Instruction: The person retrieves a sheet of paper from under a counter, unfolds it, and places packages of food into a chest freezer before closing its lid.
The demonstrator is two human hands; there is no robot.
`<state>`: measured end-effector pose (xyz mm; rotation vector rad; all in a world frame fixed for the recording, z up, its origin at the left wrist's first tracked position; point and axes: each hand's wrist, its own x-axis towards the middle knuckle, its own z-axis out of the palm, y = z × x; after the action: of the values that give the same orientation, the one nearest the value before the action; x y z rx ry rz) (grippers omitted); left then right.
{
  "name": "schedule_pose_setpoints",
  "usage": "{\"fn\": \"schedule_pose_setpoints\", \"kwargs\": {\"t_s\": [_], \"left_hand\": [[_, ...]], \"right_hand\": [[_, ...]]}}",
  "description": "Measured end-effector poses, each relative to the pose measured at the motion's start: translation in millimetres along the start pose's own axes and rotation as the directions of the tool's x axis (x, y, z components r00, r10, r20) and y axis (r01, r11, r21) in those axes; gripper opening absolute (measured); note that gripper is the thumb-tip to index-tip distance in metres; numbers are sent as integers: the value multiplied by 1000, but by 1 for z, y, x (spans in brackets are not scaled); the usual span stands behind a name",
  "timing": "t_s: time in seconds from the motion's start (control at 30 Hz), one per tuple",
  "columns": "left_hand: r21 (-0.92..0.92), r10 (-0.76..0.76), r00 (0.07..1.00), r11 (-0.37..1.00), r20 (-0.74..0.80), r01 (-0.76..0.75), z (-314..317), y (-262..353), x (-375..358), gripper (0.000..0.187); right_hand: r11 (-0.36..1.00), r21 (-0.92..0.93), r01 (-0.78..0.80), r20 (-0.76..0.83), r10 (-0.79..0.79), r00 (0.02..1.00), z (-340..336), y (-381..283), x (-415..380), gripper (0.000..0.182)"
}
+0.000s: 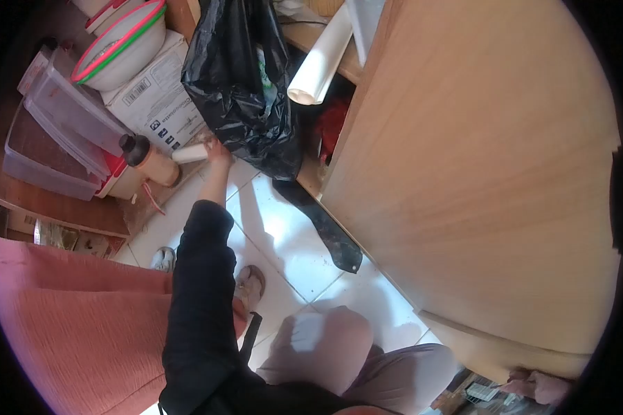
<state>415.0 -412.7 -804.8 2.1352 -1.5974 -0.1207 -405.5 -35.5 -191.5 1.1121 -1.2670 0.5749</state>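
My left hand reaches forward at the end of a black sleeve, its fingers closed around one end of a short white roll. Just right of this hand hangs a large black plastic bag. On the other side of the roll stands a bottle with a dark cap and an orange-brown body. A longer white roll leans out over the opening beside the bag. My right hand is not in view.
A white printed box, rimmed basins and clear plastic bins fill the left shelf. A wooden panel covers the right. Someone in a pink garment stands at left. A dark strip lies on the tiled floor.
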Motion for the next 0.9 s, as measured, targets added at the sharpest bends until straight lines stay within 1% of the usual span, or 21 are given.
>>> {"fn": "schedule_pose_setpoints", "kwargs": {"t_s": [0.03, 0.07, 0.1, 0.13, 0.17, 0.2, 0.23, 0.3, 0.37, 0.5, 0.57, 0.6, 0.63, 0.67, 0.7, 0.73, 0.77, 0.8, 0.83, 0.87, 0.9], "left_hand": [[16, 110, 991, 994, -74, -109, -7, 2, -5, 65], [217, 186, 979, 962, -77, -166, -14, 5, -7, 63], [378, 218, 975, 906, -31, -191, -27, 16, -14, 62], [402, 240, 971, 887, 13, -225, -36, 26, -15, 61], [330, 252, 966, 909, 57, -257, -42, 37, -20, 60], [120, 238, 964, 960, 122, -252, -37, 44, -27, 58], [-91, 223, 957, 974, 186, -209, -34, 54, -36, 58], [-156, 122, 924, 985, 362, -69, -39, 74, -55, 60], [136, -127, 844, 989, 521, 65, -59, 120, -94, 64], [-227, -227, 866, 907, 445, 354, -41, 140, -191, 63], [-574, -275, 845, 635, 458, 518, -54, 168, -240, 53], [-677, -211, 727, 267, 654, 686, -55, 171, -255, 46], [-612, -50, 611, -138, 790, 779, -56, 175, -269, 41], [-477, 93, 538, -354, 838, 804, -52, 178, -280, 35], [-483, 106, 559, -390, 822, 784, -46, 187, -290, 36], [-501, 85, 597, -457, 798, 735, -44, 203, -301, 34], [-514, 60, 629, -519, 775, 683, -44, 221, -311, 33], [-589, -34, 671, -514, 741, 624, -42, 239, -318, 33], [-659, -127, 705, -500, 697, 562, -42, 256, -326, 33], [-707, -118, 736, -414, 666, 573, -57, 274, -332, 36], [-755, -151, 754, -313, 639, 576, -63, 283, -334, 37]], "right_hand": [[1000, -1, 0, 1, 0, 1000, -4, -1, -3, 35], [1000, 3, -3, 7, 3, 1000, -6, -2, -8, 35], [1000, 0, -2, 7, 2, 1000, -7, -2, -13, 35], [1000, 4, -6, 17, 6, 1000, -6, -3, -16, 35], [1000, 9, -8, 22, 8, 1000, -5, -5, -20, 35], [1000, 13, -8, 26, 8, 1000, -5, -5, -21, 35], [1000, 18, -2, 33, 2, 999, -6, -7, -21, 35], [999, 29, -19, 44, 18, 999, -12, -12, -29, 36], [998, 50, -31, 57, 28, 998, -18, -27, -38, 36], [958, 230, -172, 219, 121, 968, -41, -103, -67, 37], [835, 413, -363, 492, 131, 861, -54, -175, -87, 38], [740, 472, -479, 669, 54, 742, -58, -216, -97, 38], [631, 506, -588, 824, -153, 546, -54, -259, -105, 38], [526, 519, -674, 845, -437, 309, -41, -307, -112, 39], [105, 676, -730, 570, -702, 426, -8, -363, -136, 39], [202, 373, -906, 518, -855, 23, 0, -397, -151, 45], [185, 433, -882, 484, -874, 54, -1, -430, -182, 50], [80, 538, -839, 422, -887, 187, -2, -453, -219, 56], [60, 595, -802, 450, -852, 269, -8, -473, -257, 52], [46, 650, -758, 470, -809, 354, -11, -486, -289, 48], [79, 692, -718, 455, -820, 348, -2, -492, -310, 42]]}}
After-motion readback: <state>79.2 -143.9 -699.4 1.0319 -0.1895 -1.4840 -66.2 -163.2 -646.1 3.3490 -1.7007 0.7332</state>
